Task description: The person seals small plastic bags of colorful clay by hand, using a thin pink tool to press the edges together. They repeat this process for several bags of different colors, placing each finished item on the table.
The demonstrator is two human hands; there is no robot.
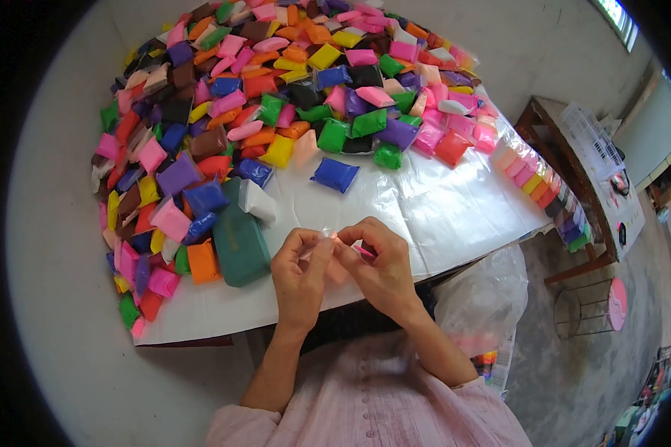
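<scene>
My left hand (300, 272) and my right hand (378, 267) meet over the front edge of the white-covered table. Between their pinched fingertips is a small clear packet with something pale peach inside (338, 270), partly hidden by the fingers. A thin pink item (364, 252) shows at the fingers of my right hand. Left of my hands lies a dark green box (241, 246), with a white packet (257, 202) against its upper side. A blue packet (335, 174) lies by itself beyond my hands.
A large heap of colourful packets (224, 104) covers the table's back and left. A row of packets in clear wrap (537, 182) lies at the right edge. A plastic bag (484, 294) hangs below. Farther right are a wooden desk (611, 216) and a wire stool (617, 304).
</scene>
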